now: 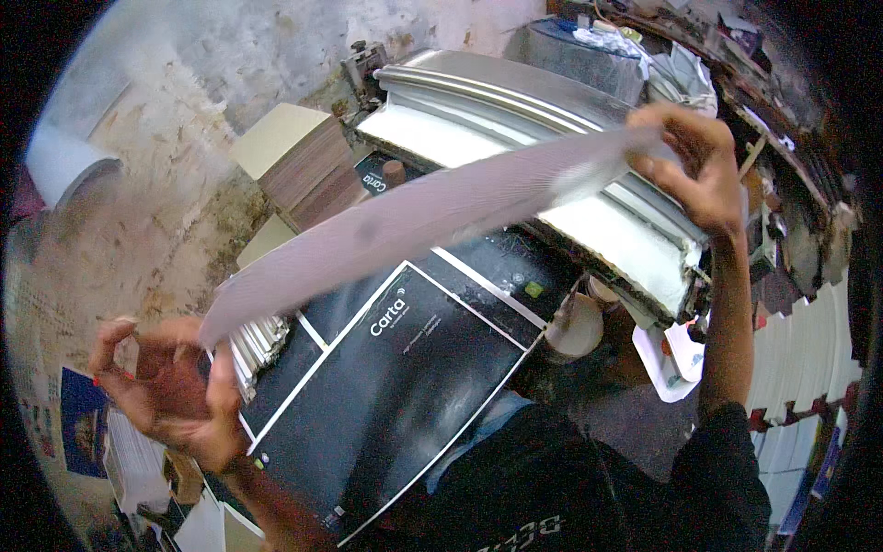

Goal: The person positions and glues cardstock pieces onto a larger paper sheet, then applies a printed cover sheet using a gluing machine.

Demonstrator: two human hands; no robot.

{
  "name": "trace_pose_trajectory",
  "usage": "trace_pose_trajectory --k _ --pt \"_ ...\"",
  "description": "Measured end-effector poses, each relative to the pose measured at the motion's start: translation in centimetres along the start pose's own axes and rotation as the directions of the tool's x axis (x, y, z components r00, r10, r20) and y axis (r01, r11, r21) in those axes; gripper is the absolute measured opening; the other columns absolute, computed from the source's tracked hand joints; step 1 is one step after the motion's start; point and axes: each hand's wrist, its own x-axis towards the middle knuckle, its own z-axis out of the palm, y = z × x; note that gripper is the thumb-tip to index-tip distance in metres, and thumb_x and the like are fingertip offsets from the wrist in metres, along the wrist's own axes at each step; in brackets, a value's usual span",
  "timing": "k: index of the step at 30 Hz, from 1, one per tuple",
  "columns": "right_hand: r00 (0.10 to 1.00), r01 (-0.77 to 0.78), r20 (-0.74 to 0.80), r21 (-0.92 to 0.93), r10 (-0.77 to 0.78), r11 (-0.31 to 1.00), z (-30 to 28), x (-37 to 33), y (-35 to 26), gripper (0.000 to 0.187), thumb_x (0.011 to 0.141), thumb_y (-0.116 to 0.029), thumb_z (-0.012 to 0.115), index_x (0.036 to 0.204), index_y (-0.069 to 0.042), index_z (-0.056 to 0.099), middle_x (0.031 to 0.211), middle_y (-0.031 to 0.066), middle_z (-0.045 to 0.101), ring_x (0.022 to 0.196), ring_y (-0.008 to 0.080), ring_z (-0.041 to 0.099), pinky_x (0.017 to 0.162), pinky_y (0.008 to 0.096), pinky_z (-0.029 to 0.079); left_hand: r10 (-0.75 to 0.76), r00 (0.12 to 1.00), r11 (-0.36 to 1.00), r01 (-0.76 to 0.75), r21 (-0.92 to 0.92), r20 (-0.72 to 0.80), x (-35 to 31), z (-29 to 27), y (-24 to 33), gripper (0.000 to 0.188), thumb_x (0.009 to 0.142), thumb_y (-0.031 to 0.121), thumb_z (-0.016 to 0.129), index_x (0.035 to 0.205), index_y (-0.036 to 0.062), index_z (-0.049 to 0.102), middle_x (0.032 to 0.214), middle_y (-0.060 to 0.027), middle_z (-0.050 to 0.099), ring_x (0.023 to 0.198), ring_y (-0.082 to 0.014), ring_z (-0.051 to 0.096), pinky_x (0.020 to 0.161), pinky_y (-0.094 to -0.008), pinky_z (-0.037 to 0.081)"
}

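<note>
A long pinkish-grey sheet [405,216], blurred by motion, stretches in a shallow arc between my hands. My right hand [694,166] pinches its upper right end between thumb and fingers. At the lower left end, my left hand [179,396] has the sheet's tip at its thumb and a finger, with the other fingers curled loosely apart. Below the sheet lies a black printed board [386,396] with white lines. Next to my left hand, a bundle of white-edged sheets [258,350] rests on that board, partly hidden by the sheet.
Behind the sheet stands a metal machine [497,97] with a long silver roller and a white tray. To its left is a tall stack of sheets [308,170]. A round pale container [573,327] stands right of the board. Stacked paper [805,368] fills the far right.
</note>
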Motion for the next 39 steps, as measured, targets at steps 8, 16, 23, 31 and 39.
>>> trace_pose_trajectory --k 8,16,23,31,39 --pt "0.817 -0.218 0.555 0.048 0.156 0.975 18.8 5.2 4.9 0.031 0.067 -0.013 0.069 0.094 0.003 0.073 0.081 0.0111 0.071 0.078 0.0187 0.065 0.075 0.0332 0.051 -0.745 0.636 0.659 0.749 0.075 0.200 -9.4 -6.1 -4.7 0.069 0.072 -0.005 0.077 0.133 0.0026 0.046 0.098 -0.0129 0.068 0.084 -0.0176 0.067 0.075 -0.0278 0.058" --pt "0.764 -0.158 0.631 -0.017 0.133 0.987 37.6 -0.9 7.6 0.050 0.076 -0.017 0.073 0.119 0.006 0.067 0.109 0.0247 0.071 0.104 0.0356 0.068 0.096 0.0404 0.053 -0.901 0.434 0.398 0.821 0.410 0.007 -21.6 -9.6 -15.1 0.052 0.071 -0.006 0.074 0.120 0.0025 0.056 0.103 -0.0144 0.067 0.084 -0.0191 0.067 0.068 -0.0299 0.056" --pt "0.942 -0.054 0.321 -0.151 0.101 0.987 20.9 -1.4 2.6 0.076 0.085 -0.005 0.060 0.157 -0.012 0.034 0.138 0.0177 0.061 0.130 0.0336 0.051 0.116 0.0468 0.035 -0.714 0.699 0.584 0.562 0.586 0.042 -18.0 -4.0 -6.5 0.042 0.078 0.004 0.079 0.116 0.0044 0.063 0.102 -0.0107 0.068 0.082 -0.0211 0.061 0.071 -0.0324 0.049" --pt "0.859 -0.101 0.295 -0.704 0.419 0.703 8.1 -8.1 6.4 0.083 0.084 -0.006 0.053 0.161 -0.006 0.019 0.140 0.0129 0.061 0.132 0.0360 0.043 0.115 0.0506 0.025 -0.153 0.847 0.983 0.183 -0.009 0.509 -12.3 4.7 8.0 0.033 0.075 0.020 0.084 0.105 0.0143 0.071 0.080 -0.0048 0.067 0.069 -0.0238 0.064 0.067 -0.0359 0.053" --pt "0.842 -0.020 0.366 -0.712 0.396 0.702 8.8 -9.7 7.8 0.083 0.089 -0.008 0.053 0.162 -0.009 0.015 0.136 0.0122 0.063 0.134 0.0321 0.043 0.116 0.0584 0.021 0.081 0.914 0.958 0.038 -0.283 0.398 -8.3 7.7 11.1 0.016 0.068 0.000 0.071 0.077 0.0118 0.065 0.058 0.0008 0.052 0.045 -0.0127 0.042 0.043 -0.0244 0.025"
